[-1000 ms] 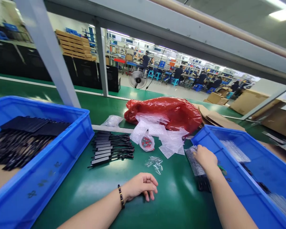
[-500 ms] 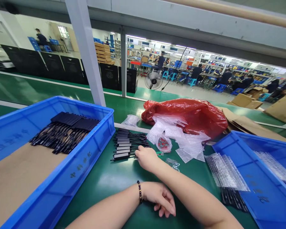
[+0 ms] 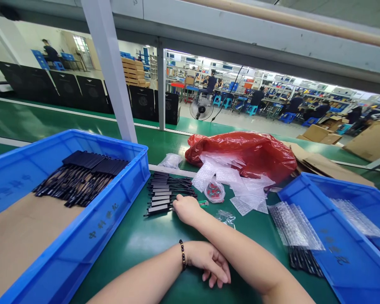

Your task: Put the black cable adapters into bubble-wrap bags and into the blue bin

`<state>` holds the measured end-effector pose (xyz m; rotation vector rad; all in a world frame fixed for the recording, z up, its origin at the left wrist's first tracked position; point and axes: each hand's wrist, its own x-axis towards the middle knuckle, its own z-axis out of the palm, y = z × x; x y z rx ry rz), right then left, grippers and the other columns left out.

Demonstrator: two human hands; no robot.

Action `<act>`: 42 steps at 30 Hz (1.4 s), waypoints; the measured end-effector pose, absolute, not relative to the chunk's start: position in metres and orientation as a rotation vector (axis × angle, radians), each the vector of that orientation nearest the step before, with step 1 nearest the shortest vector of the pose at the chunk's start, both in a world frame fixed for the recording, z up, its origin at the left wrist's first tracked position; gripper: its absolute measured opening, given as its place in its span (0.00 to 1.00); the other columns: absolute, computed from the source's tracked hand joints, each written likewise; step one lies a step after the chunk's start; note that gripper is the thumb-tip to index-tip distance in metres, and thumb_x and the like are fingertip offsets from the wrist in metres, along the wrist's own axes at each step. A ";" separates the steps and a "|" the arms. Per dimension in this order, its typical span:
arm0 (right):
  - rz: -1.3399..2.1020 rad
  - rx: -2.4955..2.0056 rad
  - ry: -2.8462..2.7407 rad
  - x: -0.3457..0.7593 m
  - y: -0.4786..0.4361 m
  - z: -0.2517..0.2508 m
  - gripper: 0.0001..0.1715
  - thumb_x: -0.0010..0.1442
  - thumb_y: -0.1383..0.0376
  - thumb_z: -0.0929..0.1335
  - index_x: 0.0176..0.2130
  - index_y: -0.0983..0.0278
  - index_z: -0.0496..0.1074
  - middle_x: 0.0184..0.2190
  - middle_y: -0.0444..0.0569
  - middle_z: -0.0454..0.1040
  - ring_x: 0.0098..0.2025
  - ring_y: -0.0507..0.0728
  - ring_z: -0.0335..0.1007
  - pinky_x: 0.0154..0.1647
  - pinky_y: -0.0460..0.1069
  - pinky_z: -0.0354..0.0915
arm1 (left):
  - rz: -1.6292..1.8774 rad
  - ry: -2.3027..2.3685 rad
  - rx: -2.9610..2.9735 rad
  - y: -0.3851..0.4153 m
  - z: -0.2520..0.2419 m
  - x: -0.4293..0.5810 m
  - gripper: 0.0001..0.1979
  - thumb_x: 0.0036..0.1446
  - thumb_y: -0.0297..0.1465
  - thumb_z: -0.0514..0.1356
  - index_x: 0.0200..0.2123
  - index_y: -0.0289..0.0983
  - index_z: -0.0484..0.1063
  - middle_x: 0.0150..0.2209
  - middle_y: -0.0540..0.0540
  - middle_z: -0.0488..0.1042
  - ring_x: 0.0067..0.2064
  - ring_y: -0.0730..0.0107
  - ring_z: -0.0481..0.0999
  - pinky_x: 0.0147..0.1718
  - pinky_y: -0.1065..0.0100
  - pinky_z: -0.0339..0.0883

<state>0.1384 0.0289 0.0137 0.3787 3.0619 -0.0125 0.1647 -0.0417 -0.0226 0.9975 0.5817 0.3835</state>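
Note:
A row of flat black parts with thin cables [image 3: 160, 202] lies on the green bench. My right hand [image 3: 187, 210] is over the near end of this row, its fingers closed beside the closest part; what they pinch is hidden. A green-ended object [image 3: 203, 203] shows just beyond that hand. Below my right forearm, my left hand [image 3: 209, 262], with a beaded bracelet at the wrist, hangs with loosely bent fingers and holds nothing. A small clear plastic bag [image 3: 226, 218] lies to the right of my right hand.
At left, a blue bin [image 3: 120, 219] holds many black cabled parts. Bubble-wrap sleeves [image 3: 251, 192], a bag of red pieces [image 3: 214, 191] and a red plastic bag [image 3: 256, 152] lie behind. Another blue bin [image 3: 329, 240] stands right, beside wrapped parts [image 3: 296, 223].
The whole view has shifted slightly left. My right hand stays at the near end of the row with its fingers closed. My left hand has hardly moved.

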 end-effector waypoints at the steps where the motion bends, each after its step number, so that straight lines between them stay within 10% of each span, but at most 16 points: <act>1: -0.014 0.380 3.056 0.138 0.028 0.014 0.13 0.54 0.70 0.59 0.35 0.67 0.70 0.34 0.52 0.68 0.31 0.58 0.69 0.25 0.48 0.60 | 0.390 0.581 0.998 -0.042 -0.022 0.164 0.27 0.31 0.46 0.67 0.30 0.32 0.70 0.25 0.49 0.70 0.20 0.77 0.68 0.12 0.79 0.58; 11: -1.061 0.609 3.011 0.216 0.051 0.073 0.08 0.53 0.66 0.61 0.26 0.67 0.65 0.19 0.42 0.62 0.22 0.47 0.54 0.24 0.43 0.49 | 0.515 0.627 0.988 -0.048 -0.003 0.159 0.22 0.37 0.46 0.65 0.28 0.32 0.71 0.22 0.49 0.69 0.19 0.79 0.67 0.12 0.80 0.57; 17: -1.662 0.977 2.804 0.282 0.058 0.058 0.15 0.53 0.57 0.61 0.24 0.67 0.61 0.18 0.42 0.56 0.22 0.47 0.49 0.23 0.43 0.50 | 1.272 0.949 0.718 -0.038 -0.008 0.166 0.23 0.45 0.47 0.59 0.33 0.31 0.64 0.22 0.50 0.66 0.18 0.80 0.64 0.14 0.77 0.56; 25: -1.636 0.990 2.535 0.302 0.042 0.013 0.13 0.54 0.62 0.61 0.23 0.68 0.60 0.17 0.41 0.58 0.21 0.46 0.49 0.22 0.42 0.47 | 1.373 1.169 0.706 -0.032 -0.008 0.170 0.17 0.42 0.33 0.59 0.35 0.30 0.64 0.24 0.51 0.64 0.22 0.80 0.60 0.18 0.77 0.55; 42: -1.428 0.850 2.677 0.305 0.039 0.017 0.13 0.55 0.64 0.61 0.23 0.68 0.66 0.18 0.41 0.59 0.21 0.46 0.51 0.22 0.42 0.47 | 1.309 1.093 0.707 -0.033 -0.012 0.171 0.26 0.42 0.36 0.63 0.42 0.30 0.59 0.26 0.51 0.64 0.24 0.79 0.62 0.22 0.74 0.57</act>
